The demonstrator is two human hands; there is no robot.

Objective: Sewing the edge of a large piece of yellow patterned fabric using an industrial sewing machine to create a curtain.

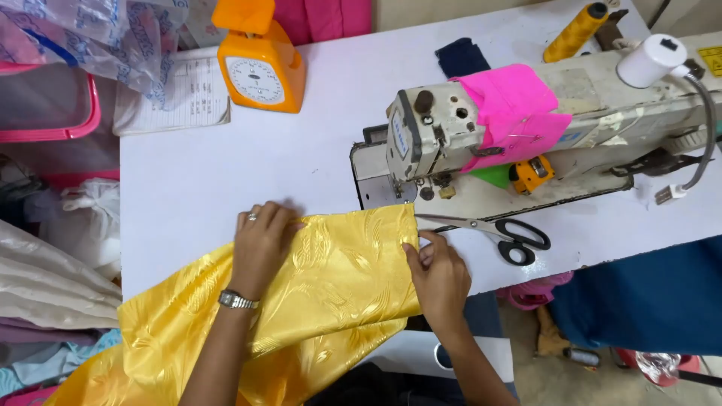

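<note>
A shiny yellow patterned fabric (342, 282) lies over the front edge of the white table (226, 173) and hangs down toward me. My left hand (262, 242), with a ring and a metal wristwatch, presses flat on the cloth's upper left part. My right hand (436, 272) pinches the cloth's right edge near the corner. That corner sits just in front of the needle area of the cream sewing machine (526, 128).
Black-handled scissors (496, 231) lie beside my right hand. An orange dial scale (262, 64) and a paper sheet (177, 94) stand at the back left. Pink cloth (515, 109) drapes the machine; a yellow thread cone (575, 30) sits behind. Cloth piles lie left.
</note>
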